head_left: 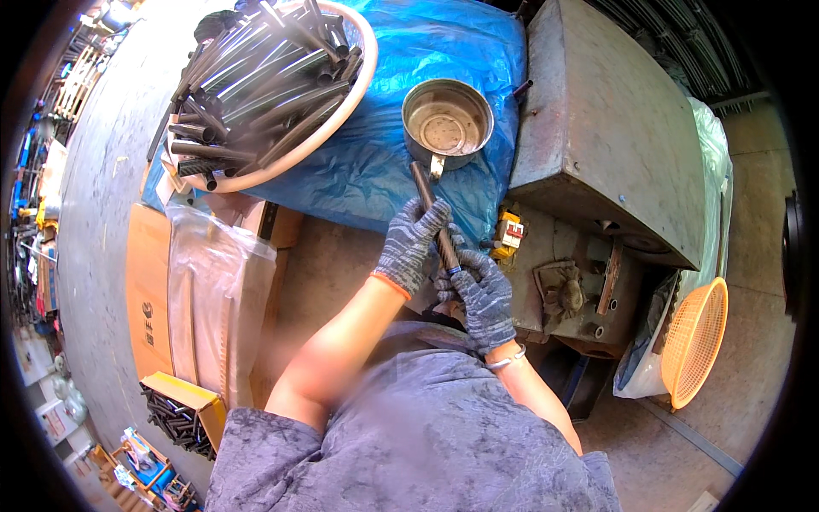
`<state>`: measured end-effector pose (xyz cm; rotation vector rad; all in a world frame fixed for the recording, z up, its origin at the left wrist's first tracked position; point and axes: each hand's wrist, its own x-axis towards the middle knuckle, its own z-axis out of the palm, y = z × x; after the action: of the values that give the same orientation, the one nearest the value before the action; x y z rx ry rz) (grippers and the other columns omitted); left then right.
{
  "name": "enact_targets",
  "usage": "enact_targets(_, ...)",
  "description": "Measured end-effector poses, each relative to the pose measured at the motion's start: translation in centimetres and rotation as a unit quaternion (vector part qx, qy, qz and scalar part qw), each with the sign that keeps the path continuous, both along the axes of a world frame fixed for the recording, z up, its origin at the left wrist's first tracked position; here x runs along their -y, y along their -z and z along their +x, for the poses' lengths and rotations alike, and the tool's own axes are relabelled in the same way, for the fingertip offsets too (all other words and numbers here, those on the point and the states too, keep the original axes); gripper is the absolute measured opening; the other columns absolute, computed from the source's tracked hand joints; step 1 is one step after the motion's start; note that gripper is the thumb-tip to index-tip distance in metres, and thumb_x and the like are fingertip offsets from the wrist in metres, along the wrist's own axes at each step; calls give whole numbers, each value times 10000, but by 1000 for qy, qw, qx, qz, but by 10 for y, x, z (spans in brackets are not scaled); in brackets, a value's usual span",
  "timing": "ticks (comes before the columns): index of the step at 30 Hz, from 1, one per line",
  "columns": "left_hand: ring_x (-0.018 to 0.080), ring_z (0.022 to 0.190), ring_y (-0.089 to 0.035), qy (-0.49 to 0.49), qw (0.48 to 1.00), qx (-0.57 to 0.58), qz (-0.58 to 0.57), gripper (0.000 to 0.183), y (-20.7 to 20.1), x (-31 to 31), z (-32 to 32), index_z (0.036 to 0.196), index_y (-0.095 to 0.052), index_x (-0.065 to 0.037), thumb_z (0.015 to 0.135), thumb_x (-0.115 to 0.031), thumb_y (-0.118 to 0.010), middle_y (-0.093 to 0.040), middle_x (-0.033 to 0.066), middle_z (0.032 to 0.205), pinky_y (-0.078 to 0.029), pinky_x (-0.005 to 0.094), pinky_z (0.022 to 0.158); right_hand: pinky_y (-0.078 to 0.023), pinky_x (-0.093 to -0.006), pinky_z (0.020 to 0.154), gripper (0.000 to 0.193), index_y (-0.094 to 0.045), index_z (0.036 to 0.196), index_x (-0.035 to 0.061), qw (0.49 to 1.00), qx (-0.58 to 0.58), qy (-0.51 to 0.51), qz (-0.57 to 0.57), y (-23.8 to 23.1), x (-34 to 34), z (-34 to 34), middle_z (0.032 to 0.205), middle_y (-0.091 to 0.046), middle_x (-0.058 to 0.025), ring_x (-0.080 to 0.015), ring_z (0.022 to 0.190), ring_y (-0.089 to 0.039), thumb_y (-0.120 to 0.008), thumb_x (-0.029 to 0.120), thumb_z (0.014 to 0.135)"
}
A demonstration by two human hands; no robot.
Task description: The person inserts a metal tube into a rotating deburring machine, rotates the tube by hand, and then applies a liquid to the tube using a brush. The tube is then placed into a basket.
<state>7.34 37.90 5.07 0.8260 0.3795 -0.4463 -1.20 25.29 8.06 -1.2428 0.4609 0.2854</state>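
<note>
Mottled grey shirt (426, 427), streaked gloves (488, 300), silver bracelet (508, 357)

Dark metallic-looking rod (445, 247), matt knit-cloth gloves (409, 246), dull metal mug (461, 157), crinkled glossy plastic sheet (426, 51), metal housing (597, 102) I read remotely as scuffed

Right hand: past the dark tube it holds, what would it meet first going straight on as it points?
Probably the left hand, whose fingers grip the same tube up and to the left of the right hand; depth between them is unclear.
</note>
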Motion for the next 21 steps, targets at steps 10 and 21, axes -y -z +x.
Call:
enact_targets(10, 250, 843, -635, 20, 985, -28, -171, 346, -2, -6, -7, 1149, -547, -38, 878, -223, -656, -629, 113, 951, -554, 396, 761, -501, -245, 758, 339, -606, 1081, 20, 984, 113, 3, -138, 1, 6, -1, 940, -644, -27, -95, 824, -598, -715, -40, 766)
enact_targets(21, 244, 816, -645, 14, 986, -24, -161, 277, -1, -6, -6, 1093, -553, -41, 888, -203, -644, -635, 109, 928, -563, 389, 735, -511, -248, 760, 334, -606, 1073, 15, 985, 108, -5, -133, 7, 8, -2, 944, -657, -37, -100, 839, -618, -712, -48, 762)
